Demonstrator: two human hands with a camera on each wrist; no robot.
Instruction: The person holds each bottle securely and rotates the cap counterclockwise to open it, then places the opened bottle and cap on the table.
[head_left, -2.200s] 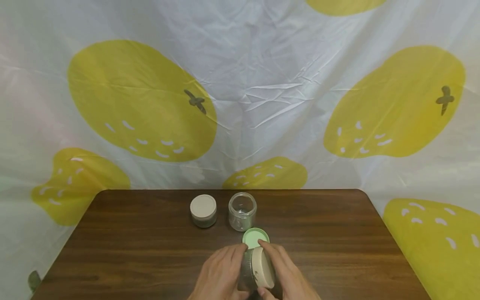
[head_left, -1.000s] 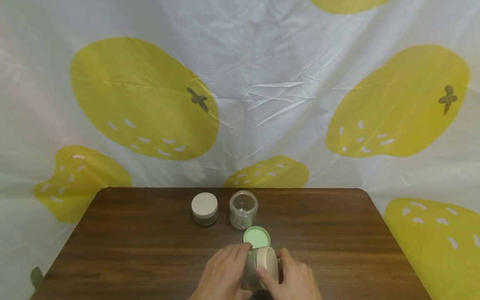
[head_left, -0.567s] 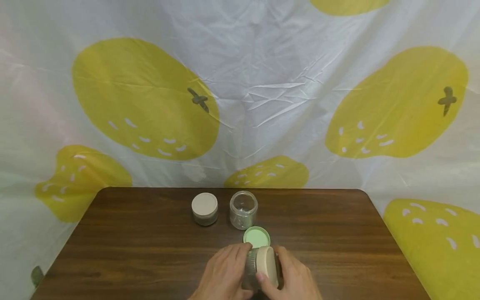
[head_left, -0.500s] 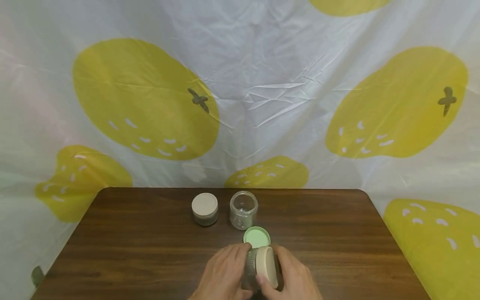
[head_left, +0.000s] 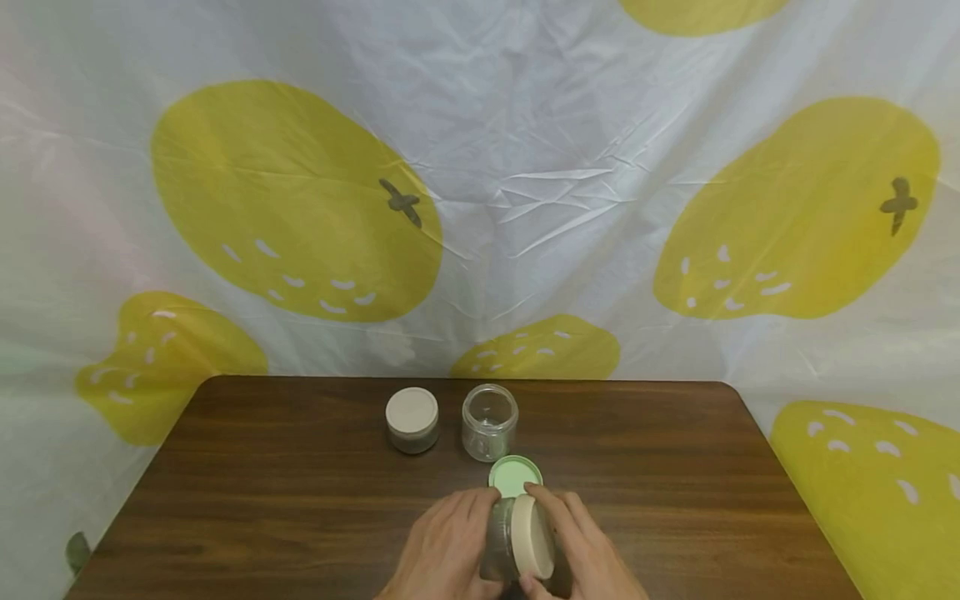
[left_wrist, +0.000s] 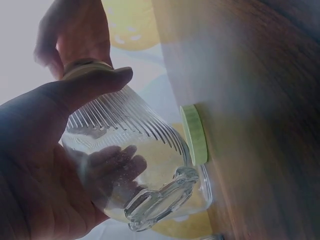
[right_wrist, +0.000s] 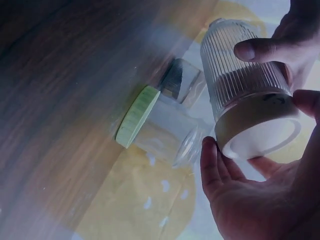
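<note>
My left hand [head_left: 446,546] grips the body of a clear ribbed glass jar [head_left: 498,542], tilted on its side with its lidded end to the right. In the left wrist view, the fingers show through the glass. My right hand [head_left: 588,550] holds the jar's cream lid [head_left: 532,537] by its rim, fingertips at the far side and thumb at the near side. A dark mark shows on the lid's side in the right wrist view, and the lid sits on the jar mouth. Just beyond the hands, a light green lid [head_left: 513,477] lies on the table.
Behind the green lid stands a clear jar [head_left: 489,425] without a lid. To its left is a short jar with a cream lid [head_left: 412,417]. The brown wooden table [head_left: 262,500] ends at a white curtain [head_left: 480,250] printed with yellow fruit.
My right hand has turned around the cream lid and shifted its fingers along the rim, the thumb moving to the near edge. The left hand keeps its grip on the jar.
</note>
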